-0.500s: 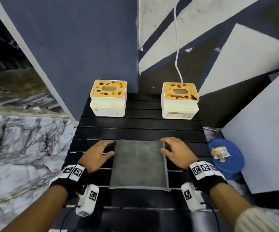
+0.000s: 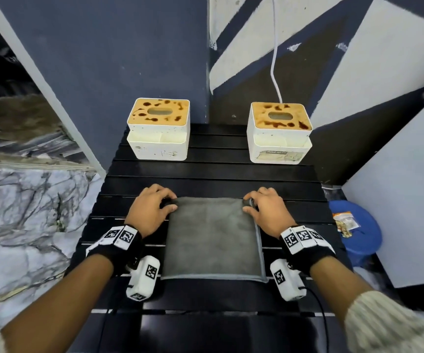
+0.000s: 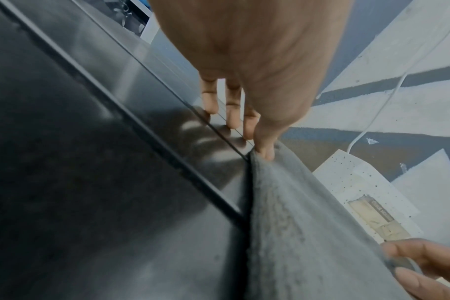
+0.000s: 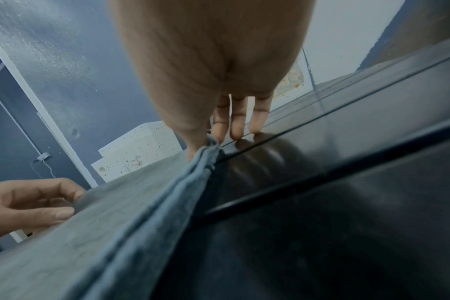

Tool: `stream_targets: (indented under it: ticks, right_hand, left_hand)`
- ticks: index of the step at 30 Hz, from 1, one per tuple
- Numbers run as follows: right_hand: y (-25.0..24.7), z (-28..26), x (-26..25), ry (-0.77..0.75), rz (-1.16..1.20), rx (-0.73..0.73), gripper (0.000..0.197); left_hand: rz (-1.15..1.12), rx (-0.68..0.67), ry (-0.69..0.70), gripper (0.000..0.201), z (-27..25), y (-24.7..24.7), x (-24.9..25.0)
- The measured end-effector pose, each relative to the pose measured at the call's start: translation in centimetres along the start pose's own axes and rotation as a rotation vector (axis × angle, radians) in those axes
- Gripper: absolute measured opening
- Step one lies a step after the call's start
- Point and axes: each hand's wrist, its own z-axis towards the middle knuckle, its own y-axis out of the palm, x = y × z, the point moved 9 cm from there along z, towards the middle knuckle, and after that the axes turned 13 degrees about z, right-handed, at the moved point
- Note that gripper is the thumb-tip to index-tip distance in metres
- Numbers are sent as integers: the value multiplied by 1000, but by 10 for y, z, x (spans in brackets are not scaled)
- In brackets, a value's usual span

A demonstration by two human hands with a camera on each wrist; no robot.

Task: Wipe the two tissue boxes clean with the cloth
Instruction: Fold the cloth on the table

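A folded grey cloth (image 2: 212,238) lies flat on the black slatted table (image 2: 213,174). My left hand (image 2: 152,207) pinches its far left corner, with the thumb (image 3: 263,146) on the cloth (image 3: 295,223). My right hand (image 2: 267,207) pinches the far right corner, where the cloth (image 4: 116,223) edge bunches under the thumb (image 4: 193,146). Two white tissue boxes with brown-stained orange lids stand at the table's far end: the left tissue box (image 2: 158,128) and the right tissue box (image 2: 279,132). Both are apart from my hands.
Blue and white walls close in behind the boxes. A white cable (image 2: 274,59) hangs down to the right box. A blue stool (image 2: 358,230) with a snack packet (image 2: 346,222) stands right of the table. Marble floor (image 2: 27,225) lies to the left.
Both hands have slid forward from the cloth's sides to its far corners and closed their fingers on them. The cloth lies in the same place.
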Motion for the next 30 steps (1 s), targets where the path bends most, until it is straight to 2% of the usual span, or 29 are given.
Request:
stream_targets:
  ticks: [3,6,8,11,15,19,30]
  right_hand:
    - [-4,1,-1,-13,87,23,18]
    - [-9,-2,-5,-31,164,-2,11]
    - [-14,-7,-7,-19,208,-24,11]
    - [-26,-21,-12,-41,268,22,14]
    - [-33,-50,-20,-102,266,27,18]
    - [-27,-82,-24,-159,183,-10,18]
    - [9,-134,-27,-292,12,-75,15]
  left_hand:
    - [-35,-2,3,12,-1,-6,6]
    - [-162,-20,-29,18,-3,-14,5]
    - [-215,-24,-31,18,-7,-20,7]
    - [-273,-16,-4,17,-19,-31,12]
    - [-302,-42,102,19,-47,-40,19]
    - [-214,-70,207,18,-79,-36,26]
    - [121,-4,440,23,-127,-15,45]
